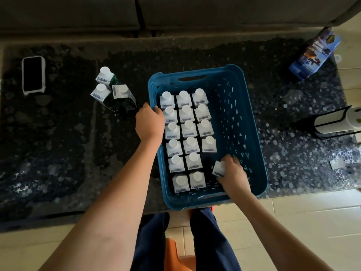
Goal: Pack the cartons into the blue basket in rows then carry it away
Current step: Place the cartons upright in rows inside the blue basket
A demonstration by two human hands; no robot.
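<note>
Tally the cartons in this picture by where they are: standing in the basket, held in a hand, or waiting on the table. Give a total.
Standing in the blue basket: 16, e.g.
Held in the right hand, inside the basket: 1
Waiting on the table, left of the basket: 3, e.g.
Total: 20 cartons

The blue basket (254, 122) stands open along its right side, floor bare there. Packed cartons (186, 132) fill its left two columns and most of the third. The right hand (231, 172), holding a carton (219, 168), occupies the near gap. Three loose cartons (113, 90) stand left of the basket.
</note>
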